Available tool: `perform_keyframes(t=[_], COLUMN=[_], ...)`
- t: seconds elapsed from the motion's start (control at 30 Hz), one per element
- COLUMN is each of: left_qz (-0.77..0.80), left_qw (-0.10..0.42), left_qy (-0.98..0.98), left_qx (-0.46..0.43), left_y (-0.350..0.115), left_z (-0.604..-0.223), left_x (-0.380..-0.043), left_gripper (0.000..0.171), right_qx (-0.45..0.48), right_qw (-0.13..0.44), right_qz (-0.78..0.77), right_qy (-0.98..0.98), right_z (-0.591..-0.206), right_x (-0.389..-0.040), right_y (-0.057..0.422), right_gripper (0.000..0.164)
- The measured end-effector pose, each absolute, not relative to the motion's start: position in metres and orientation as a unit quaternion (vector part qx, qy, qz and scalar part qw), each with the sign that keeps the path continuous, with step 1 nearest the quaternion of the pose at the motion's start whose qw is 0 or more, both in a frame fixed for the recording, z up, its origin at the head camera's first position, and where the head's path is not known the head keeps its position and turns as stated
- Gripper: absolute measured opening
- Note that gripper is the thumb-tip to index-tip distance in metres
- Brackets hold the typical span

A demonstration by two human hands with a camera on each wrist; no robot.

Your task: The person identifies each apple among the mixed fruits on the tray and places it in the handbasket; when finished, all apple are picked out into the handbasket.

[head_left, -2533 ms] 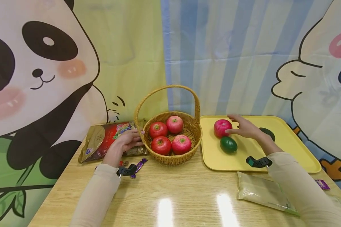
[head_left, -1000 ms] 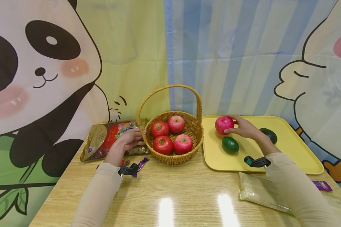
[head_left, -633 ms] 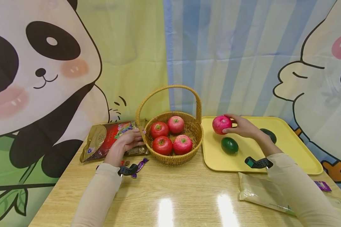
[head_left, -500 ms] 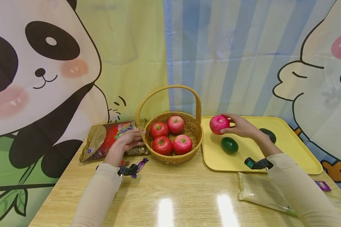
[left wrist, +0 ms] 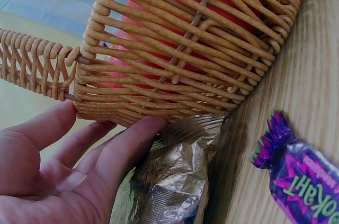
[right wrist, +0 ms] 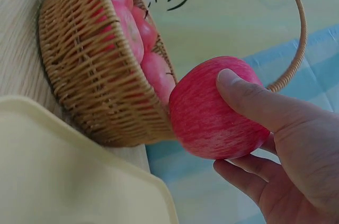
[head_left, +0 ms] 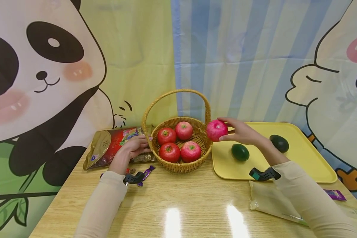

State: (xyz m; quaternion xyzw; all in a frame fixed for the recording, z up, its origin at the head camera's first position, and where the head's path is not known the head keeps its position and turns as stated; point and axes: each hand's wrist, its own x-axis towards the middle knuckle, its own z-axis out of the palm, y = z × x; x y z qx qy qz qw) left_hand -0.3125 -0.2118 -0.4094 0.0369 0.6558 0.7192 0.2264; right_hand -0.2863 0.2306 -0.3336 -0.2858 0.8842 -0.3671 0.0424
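My right hand (head_left: 241, 132) grips a pinkish-red apple (head_left: 217, 130) between thumb and fingers, raised at the right rim of the wicker basket (head_left: 181, 168). In the right wrist view the same apple (right wrist: 217, 110) appears beside the basket wall (right wrist: 95, 65). Several red apples (head_left: 169, 152) lie in the basket's left and middle part. My left hand (head_left: 133, 147) touches the basket's left side with its fingers extended; the left wrist view shows its fingertips (left wrist: 151, 124) against the weave (left wrist: 175, 60).
A yellow tray (head_left: 303, 165) bears two dark green avocado-like fruits (head_left: 240, 152) (head_left: 279, 143). Left of the basket lies a red and gold bag (head_left: 113, 145), with a purple-wrapped candy (head_left: 146, 176) nearby. A pale packet (head_left: 273, 200) lies before the tray, partly under the right forearm.
My right hand has taken hold of the apple on the tray, lifted it and carried it left to the basket's rim. The left hand has stayed at the basket.
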Motion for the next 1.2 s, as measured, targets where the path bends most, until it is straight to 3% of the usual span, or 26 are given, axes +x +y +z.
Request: perform_keyframes(t=[0.6, 1.2], left_qz=[0.722, 0.726], left_qw=[0.225, 0.230], left_qy=[0.654, 0.647], left_qx=[0.030, 0.039], left_y=[-0.210, -0.211], left_z=[-0.408, -0.409], left_x=[-0.313, -0.313], left_gripper=[0.049, 0.050], right_qx=[-0.333, -0.307], right_qw=[0.009, -0.047], right_qz=[-0.335, -0.250], right_qy=[0.881, 0.917], right_z=[-0.341, -0.357], right_x=[-0.290, -0.301], right_y=[0.178, 0.155], right_gripper=[0.080, 0.080])
